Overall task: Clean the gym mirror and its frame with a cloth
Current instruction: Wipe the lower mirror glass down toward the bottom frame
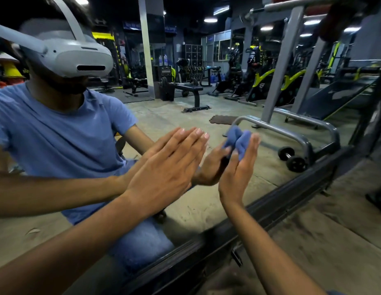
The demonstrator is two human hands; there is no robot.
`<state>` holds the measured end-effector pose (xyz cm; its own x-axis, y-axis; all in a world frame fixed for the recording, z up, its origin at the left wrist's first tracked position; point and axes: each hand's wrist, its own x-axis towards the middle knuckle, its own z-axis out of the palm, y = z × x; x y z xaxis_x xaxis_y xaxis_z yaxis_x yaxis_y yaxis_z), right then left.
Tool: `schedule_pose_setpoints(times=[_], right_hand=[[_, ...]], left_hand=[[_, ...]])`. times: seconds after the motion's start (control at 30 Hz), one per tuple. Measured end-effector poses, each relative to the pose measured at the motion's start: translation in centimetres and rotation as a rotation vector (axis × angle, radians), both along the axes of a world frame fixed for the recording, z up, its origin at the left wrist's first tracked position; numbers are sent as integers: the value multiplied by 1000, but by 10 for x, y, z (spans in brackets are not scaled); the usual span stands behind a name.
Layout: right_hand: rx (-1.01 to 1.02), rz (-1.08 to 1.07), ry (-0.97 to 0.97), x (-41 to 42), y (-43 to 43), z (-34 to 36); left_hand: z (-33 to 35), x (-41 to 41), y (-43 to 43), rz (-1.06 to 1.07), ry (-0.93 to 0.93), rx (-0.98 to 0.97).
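Note:
A large gym mirror point(206, 111) fills most of the view, with its dark frame point(270, 207) running along the bottom edge near the floor. My left hand point(164, 173) lies flat against the glass with its fingers straight and together. To its right, my right hand point(238, 169) presses a bunched blue cloth point(241, 141) onto the mirror, fingers wrapped round the cloth. Both hands meet their own reflections in the glass.
The mirror reflects me in a blue shirt with a grey headset, benches, exercise bikes and a dumbbell. A dusty concrete floor point(334, 241) lies at the lower right. A dark machine part point(376, 201) stands at the right edge.

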<state>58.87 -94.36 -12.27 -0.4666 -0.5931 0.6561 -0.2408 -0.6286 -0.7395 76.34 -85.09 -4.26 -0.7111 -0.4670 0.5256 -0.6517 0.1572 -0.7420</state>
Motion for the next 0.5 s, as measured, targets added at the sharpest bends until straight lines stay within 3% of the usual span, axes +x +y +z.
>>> schedule_pose_setpoints(times=[0.07, 0.13, 0.27, 0.33, 0.43, 0.5], right_hand=[[33, -70, -101, 9, -4, 21], [-29, -61, -23, 22, 3, 22], [-39, 41, 174, 19, 19, -66], [93, 14, 28, 9, 17, -100], [230, -47, -236, 11, 6, -87], [188, -49, -225, 21, 7, -73]], left_hand=[[-4, -5, 0, 6, 6, 18], [-13, -10, -3, -3, 25, 28], [-28, -12, -11, -46, 56, 20], [-40, -12, -12, -46, 14, 5], [-61, -15, -10, -13, -66, 32], [-73, -16, -10, -4, -83, 67]])
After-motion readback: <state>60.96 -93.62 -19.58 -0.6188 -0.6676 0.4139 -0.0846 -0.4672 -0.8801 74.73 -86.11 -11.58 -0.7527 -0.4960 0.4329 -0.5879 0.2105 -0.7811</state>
